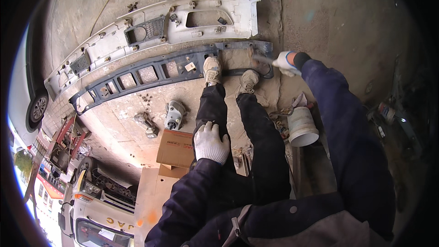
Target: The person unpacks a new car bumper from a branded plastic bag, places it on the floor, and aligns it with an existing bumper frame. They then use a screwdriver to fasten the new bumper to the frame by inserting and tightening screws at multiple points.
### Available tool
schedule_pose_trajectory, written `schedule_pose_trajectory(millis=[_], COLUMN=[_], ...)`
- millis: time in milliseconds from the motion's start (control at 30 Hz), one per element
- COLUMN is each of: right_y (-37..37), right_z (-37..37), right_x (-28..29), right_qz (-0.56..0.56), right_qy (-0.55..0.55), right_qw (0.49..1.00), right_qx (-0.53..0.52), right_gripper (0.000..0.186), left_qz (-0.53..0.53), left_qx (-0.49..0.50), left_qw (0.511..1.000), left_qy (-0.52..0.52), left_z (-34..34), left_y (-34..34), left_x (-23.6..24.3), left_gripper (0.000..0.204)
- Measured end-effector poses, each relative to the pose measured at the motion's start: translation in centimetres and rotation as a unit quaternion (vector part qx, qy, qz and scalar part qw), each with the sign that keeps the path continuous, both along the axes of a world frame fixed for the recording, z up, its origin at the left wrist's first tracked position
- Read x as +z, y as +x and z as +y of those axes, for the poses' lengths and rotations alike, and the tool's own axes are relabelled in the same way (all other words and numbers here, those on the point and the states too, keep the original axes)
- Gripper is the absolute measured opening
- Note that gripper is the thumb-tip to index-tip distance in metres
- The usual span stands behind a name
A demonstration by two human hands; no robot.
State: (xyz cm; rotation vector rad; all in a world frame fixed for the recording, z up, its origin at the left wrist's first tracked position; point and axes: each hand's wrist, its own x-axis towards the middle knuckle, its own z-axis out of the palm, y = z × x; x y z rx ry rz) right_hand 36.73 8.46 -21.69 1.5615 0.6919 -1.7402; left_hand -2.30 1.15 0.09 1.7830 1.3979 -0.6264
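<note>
My left hand [211,143], in a white glove, rests on my left knee with its fingers spread over the dark trousers. My right hand [286,63], also gloved, grips a blurred metal tool [266,59] over the right end of a dark bumper beam [150,72]; what kind of tool it is I cannot tell. My left shoe [212,68] is on that beam, and my right shoe [249,79] is by its lower edge. Behind the beam lies a long white bumper cover [245,9], inner side up, with grille openings.
A white bucket [302,128] stands beside my right leg. Two metal parts [175,114] [146,123] lie left of my legs near cardboard boxes [173,146]. A light car [23,98], a red metal rack [68,135] and a white truck [100,210] are at left. Scrap [384,119] lies at right.
</note>
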Motion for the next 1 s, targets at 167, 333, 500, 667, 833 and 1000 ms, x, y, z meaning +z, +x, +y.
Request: schedule_pose_trajectory(millis=[167, 333, 500, 667, 833, 1000], right_y=[-2.7, 0.0, 3.5, 2.2, 0.3, 1.8], right_z=[-2.5, 2.3, 8.9, 8.6, 3.7, 4.6], right_x=[2.3, 3.1, 3.3, 0.8, -2.7, -2.0], right_qz=[-0.016, -0.127, -0.166, -0.229, -0.118, -0.137], right_qy=[0.017, 0.117, 0.294, 0.292, 0.052, 0.035], right_qw=[0.995, 0.896, 0.799, 0.811, 0.962, 0.963], right_qx=[-0.096, -0.410, -0.497, -0.452, -0.240, -0.230], right_gripper=[0.047, 0.044, 0.040, 0.048, 0.063, 0.057], left_qz=[0.011, -0.002, 0.008, -0.011, -0.013, -0.020], left_qx=[0.023, 0.024, 0.014, 0.010, 0.015, 0.026], left_qw=[0.999, 0.999, 0.998, 1.000, 1.000, 0.999], left_qy=[-0.038, -0.030, -0.054, -0.012, -0.004, -0.023], left_z=[0.6, 1.2, 1.5, 1.3, 1.6, 2.2], left_y=[-0.4, -0.5, -1.1, -1.6, -1.8, -1.5], left_x=[0.2, 0.2, -0.1, -0.2, -0.3, -0.3], left_gripper=[0.050, 0.049, 0.048, 0.045, 0.045, 0.044])
